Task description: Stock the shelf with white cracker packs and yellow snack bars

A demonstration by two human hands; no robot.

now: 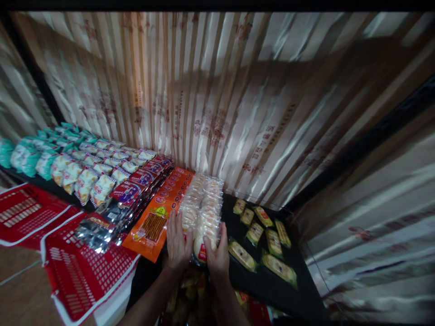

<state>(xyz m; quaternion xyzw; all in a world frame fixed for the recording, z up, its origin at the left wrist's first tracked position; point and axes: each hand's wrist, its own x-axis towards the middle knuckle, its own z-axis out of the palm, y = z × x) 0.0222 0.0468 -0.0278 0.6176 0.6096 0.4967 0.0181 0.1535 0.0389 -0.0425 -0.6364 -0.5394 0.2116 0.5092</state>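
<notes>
Two rows of round pale buns in clear wrappers (208, 203) stand side by side on the black shelf. My left hand (178, 242) lies along the left side of these rows, its fingers stretched out and touching the wrappers. At the front right, my right hand (218, 253) grips a wrapped bun with a red label (200, 252); the thumb is on its front and the fingers run along its right side. Left of the buns lie flat orange snack packets (153, 226) with a picture of brown sticks, close to my left hand.
Several small wrapped pastries (254, 233) lie on the black shelf (251, 278) at the right. Dark purple packets (141, 181), white-and-brown bags (102, 188) and teal bags (29, 158) stand in rows leftward. Red baskets (84, 267) are below left. A patterned curtain (210, 90) hangs behind.
</notes>
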